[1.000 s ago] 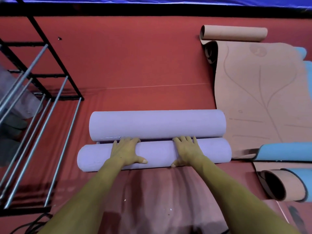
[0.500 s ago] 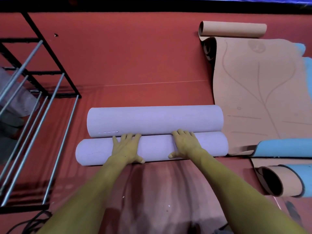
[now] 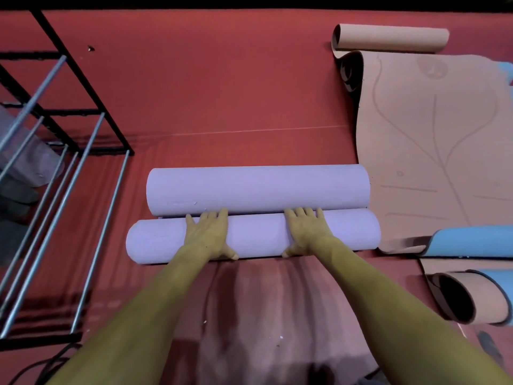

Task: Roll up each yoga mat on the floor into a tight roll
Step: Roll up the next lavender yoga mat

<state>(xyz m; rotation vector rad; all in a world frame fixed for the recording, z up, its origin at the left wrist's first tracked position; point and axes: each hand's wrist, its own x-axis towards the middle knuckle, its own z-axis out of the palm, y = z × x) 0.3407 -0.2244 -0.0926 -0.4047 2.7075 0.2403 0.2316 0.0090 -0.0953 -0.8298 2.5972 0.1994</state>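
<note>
Near lavender roll [image 3: 163, 240] lying crosswise on red floor [image 3: 222, 93], centre of view, pressed up against far lavender roll [image 3: 258, 187]; the two parallel and touching along their length. Left hand [image 3: 208, 234] laid flat on top of near roll, fingers straight and reaching the seam between the rolls, thumb down the near side. Right hand [image 3: 304, 233] likewise flat, fingers extended, thumb at near edge. Neither hand clenched, nothing grasped. Tan mat [image 3: 433, 140] spread flat at right, its far end curled into a tan roll [image 3: 388, 37]. Blue mat edge [image 3: 472, 241] near right, beside a loose tan-and-blue roll [image 3: 469, 297]. Black metal rack [image 3: 55, 168] with silver bars at left.
</note>
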